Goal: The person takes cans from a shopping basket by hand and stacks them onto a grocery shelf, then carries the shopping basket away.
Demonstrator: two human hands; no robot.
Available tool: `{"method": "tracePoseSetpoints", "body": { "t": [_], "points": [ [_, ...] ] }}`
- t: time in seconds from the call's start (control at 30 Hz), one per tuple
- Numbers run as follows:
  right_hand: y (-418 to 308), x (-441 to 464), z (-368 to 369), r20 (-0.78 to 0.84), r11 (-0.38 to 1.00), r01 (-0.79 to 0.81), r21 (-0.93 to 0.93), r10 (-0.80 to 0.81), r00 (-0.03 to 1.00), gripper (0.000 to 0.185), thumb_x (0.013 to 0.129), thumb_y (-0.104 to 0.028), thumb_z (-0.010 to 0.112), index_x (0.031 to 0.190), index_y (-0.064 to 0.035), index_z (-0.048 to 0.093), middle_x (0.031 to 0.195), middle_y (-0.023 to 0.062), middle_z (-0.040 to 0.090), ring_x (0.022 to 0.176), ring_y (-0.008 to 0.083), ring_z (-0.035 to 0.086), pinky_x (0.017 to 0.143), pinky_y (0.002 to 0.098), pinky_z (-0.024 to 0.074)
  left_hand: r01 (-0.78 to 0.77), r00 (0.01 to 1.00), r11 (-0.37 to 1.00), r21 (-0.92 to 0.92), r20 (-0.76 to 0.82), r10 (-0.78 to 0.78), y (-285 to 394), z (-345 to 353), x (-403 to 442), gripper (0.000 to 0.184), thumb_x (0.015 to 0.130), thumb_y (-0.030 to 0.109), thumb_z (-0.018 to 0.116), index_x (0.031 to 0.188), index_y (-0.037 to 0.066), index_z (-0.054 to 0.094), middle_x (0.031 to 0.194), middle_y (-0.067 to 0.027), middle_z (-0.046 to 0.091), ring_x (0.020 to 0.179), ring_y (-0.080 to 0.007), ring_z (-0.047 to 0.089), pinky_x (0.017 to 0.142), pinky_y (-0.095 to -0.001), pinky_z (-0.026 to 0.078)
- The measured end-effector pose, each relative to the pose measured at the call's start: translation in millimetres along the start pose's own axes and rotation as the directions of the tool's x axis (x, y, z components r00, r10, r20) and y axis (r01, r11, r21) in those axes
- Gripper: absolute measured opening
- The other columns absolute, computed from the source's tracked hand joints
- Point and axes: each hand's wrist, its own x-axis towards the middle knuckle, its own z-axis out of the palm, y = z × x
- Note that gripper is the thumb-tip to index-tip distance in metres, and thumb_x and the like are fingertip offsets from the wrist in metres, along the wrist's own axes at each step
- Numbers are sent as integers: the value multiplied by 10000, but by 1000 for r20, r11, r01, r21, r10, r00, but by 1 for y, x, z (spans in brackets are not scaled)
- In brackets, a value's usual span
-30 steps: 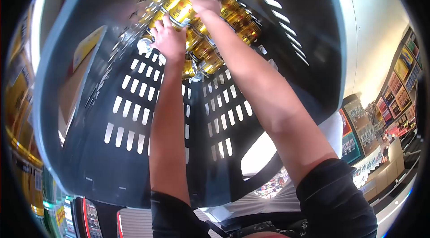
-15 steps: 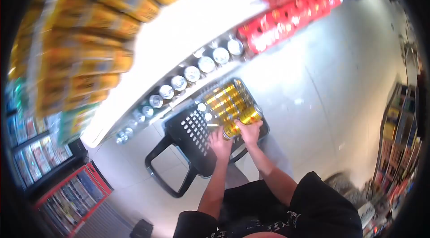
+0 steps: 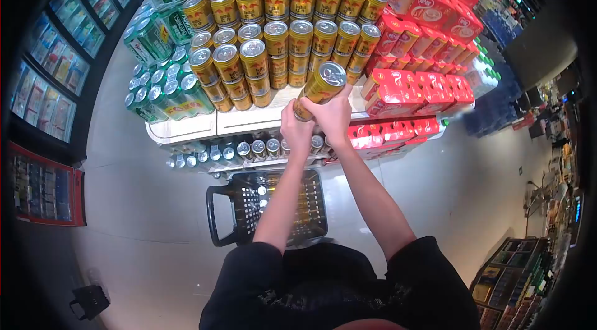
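Gold drink cans (image 3: 321, 86), seemingly two end to end, are tilted between my hands in front of the shelf. My left hand (image 3: 296, 128) closes around the lower end. My right hand (image 3: 334, 117) wraps the upper can from the right, below its silver lid. Just beyond stand stacked gold cans (image 3: 301, 38) in several columns, with a gap in the front row near my hands. Below my forearms, a black shopping basket (image 3: 231, 192) on the floor holds more gold cans (image 3: 303, 201), partly hidden by my left arm.
Green can packs (image 3: 165, 91) fill the shelf's left end, and red cartons (image 3: 398, 91) its right. The pale shelf edge (image 3: 249, 120) runs above a lower row of cans (image 3: 258, 148). Glass-door fridges (image 3: 59, 69) stand at far left, and a dark rack (image 3: 507, 271) at lower right.
Both hands have risen with the gold cans from over the basket to the upper shelf. My view has tilted up, bringing the stacked cans into the top middle.
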Motion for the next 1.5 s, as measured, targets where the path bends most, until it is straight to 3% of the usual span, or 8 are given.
{"method": "tracePoseSetpoints", "body": {
  "t": [0.37,0.53,0.63,0.87,1.17,1.37,1.43,1.5],
  "points": [
    [6,49,76,154,967,193,-165,-168,974,813,632,-366,882,1180,43,442,1039,270,681,966,417,682,836,456,542,96,991,993,-68,-85,-101,-50,29,44,606,728,87,818,1264,35,541,1170,-192,611,1070,-425,605,898,-473,511],
    [5,56,88,187,963,269,-27,-260,947,730,694,-272,866,1196,46,442,1064,278,668,991,435,665,848,480,533,23,999,991,129,-50,-17,-51,14,18,896,750,73,797,1483,-30,291,1421,-263,395,1295,-424,439,1087,-469,374],
    [4,64,96,202,946,323,28,-322,925,747,723,-233,856,1265,45,424,1118,279,645,1029,449,643,878,490,524,-62,988,986,153,149,39,-71,14,-4,558,803,114,727,1280,-37,480,1175,-252,536,1126,-434,512,984,-495,420],
    [-7,65,105,285,950,313,-13,-297,912,792,750,-194,824,1357,32,368,1297,296,526,1155,481,565,957,495,489,-130,922,977,167,384,57,-87,16,44,432,831,139,690,1196,-28,531,1081,-235,594,1021,-443,580,901,-507,465],
    [24,64,114,213,923,382,-51,-364,907,1111,708,-334,865,1476,138,214,1405,332,449,1273,451,507,1039,444,453,-117,953,993,21,282,106,-95,-23,34,193,851,73,650,1032,7,647,1022,-174,634,1023,-366,576,912,-436,460],
    [177,-65,101,30,857,-100,505,99,995,410,913,-135,710,1208,63,506,909,88,647,721,125,593,685,262,515,-72,973,972,223,230,19,-187,-125,-72,84,909,66,620,927,20,688,834,-131,643,762,-269,626,697,-372,495],
    [267,-137,112,241,702,-502,504,444,863,326,947,-172,672,1151,46,542,874,92,649,695,134,615,661,269,533,27,907,928,372,382,-180,-232,-151,-108,98,912,95,636,946,20,689,843,-120,670,753,-263,652,707,-365,517],
    [335,-205,128,370,424,-853,305,772,516,286,974,-219,634,1093,34,573,873,106,654,729,163,653,663,290,564,201,753,853,482,481,-449,-301,-163,-155,131,912,129,649,978,25,694,874,-113,704,779,-248,690,738,-349,540]
  ]
}}
